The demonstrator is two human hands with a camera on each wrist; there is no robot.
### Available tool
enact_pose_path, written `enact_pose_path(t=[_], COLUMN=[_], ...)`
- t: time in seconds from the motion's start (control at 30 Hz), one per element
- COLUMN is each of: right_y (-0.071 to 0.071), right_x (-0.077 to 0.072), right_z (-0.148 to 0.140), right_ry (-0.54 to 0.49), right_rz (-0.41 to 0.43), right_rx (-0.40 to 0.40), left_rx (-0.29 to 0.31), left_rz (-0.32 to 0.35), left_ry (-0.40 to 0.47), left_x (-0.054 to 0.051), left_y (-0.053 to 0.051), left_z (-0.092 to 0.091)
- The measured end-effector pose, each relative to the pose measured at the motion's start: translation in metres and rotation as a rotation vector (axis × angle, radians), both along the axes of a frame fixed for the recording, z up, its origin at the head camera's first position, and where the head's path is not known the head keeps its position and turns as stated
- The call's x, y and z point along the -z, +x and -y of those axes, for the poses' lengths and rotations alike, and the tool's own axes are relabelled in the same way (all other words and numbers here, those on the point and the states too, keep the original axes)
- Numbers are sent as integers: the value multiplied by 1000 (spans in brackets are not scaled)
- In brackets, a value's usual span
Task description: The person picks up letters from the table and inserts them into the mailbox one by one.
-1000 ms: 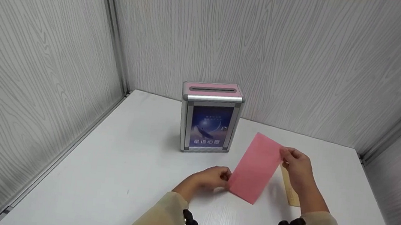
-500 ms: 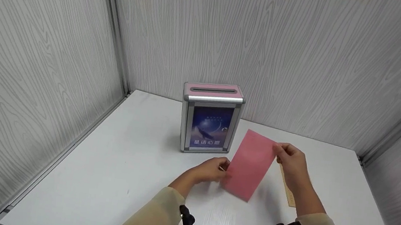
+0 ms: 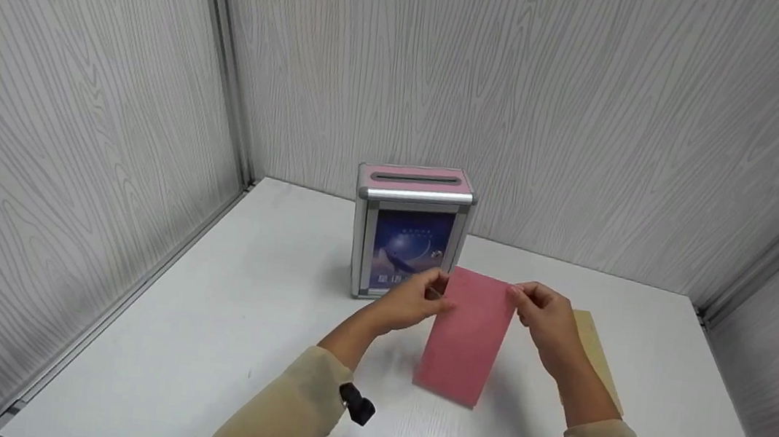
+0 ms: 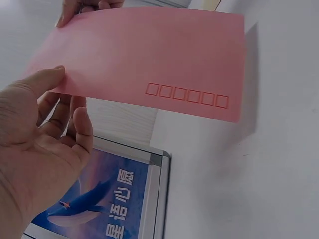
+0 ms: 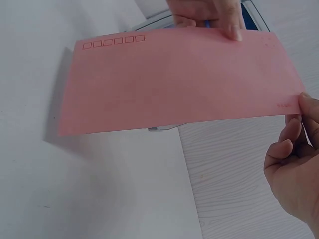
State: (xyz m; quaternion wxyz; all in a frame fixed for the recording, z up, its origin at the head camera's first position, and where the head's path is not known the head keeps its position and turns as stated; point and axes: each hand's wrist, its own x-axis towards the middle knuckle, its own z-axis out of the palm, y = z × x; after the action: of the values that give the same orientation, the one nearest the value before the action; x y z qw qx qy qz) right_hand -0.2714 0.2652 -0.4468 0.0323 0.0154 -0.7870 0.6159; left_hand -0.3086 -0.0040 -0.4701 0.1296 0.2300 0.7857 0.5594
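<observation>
A pink envelope (image 3: pixel 465 337) is held up above the table, its long side running roughly up and down in the head view. My left hand (image 3: pixel 406 302) pinches its left long edge in the upper part, thumb on the near face. The right hand (image 3: pixel 547 324) pinches the upper right corner. In the left wrist view a row of small red printed squares shows on the envelope (image 4: pixel 149 59). Just behind stands an upright box (image 3: pixel 411 236) with a pink top, a slot (image 3: pixel 416 177) and a blue whale picture; the left hand overlaps its lower front.
A yellowish-brown envelope or card (image 3: pixel 598 352) lies on the white table (image 3: pixel 217 316), partly covered by the right forearm. Grey wood-grain panels (image 3: pixel 520 101) enclose the table at the back and both sides.
The envelope has moved left and turned more upright. My left hand has slid up its left edge, and the right hand has shifted left with its corner, showing more of the yellowish piece.
</observation>
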Motion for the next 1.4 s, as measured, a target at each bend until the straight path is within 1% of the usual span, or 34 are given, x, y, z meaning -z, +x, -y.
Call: enact_pose_path(t=[0.1,0.23,0.4,0.57,0.73,0.83,1.03,1.23,1.4], right_y=[1,3,4,3,3,3,4,0,-1], right_x=[-1,-3,-6,-8,-11,-13,-20,-25,-28], right_z=[2,3,4,6,9,11,14,21,25], right_ry=[2,-15,-34,-13,8,28,57,36,16], right_rz=[-5,-26,-46,-52,-61,-78,-94,-87,-87], right_rx=[-19,-63,-127,-183,-220,-229,-242,-214,-203], left_rx=[0,1,-23,-58,-66,-68,-67,-46,-30], left_rz=[-17,-40,-55,-44,-25,-30,-62,-85,-100], left_ry=[21,27,25,80,108,99,64,78,65], left_x=[-7,-15,-21,-24,-29,-35,-46,-52,-58], left_y=[1,4,7,5,4,6,9,7,12], left_z=[2,7,13,19,25,28,36,39,42])
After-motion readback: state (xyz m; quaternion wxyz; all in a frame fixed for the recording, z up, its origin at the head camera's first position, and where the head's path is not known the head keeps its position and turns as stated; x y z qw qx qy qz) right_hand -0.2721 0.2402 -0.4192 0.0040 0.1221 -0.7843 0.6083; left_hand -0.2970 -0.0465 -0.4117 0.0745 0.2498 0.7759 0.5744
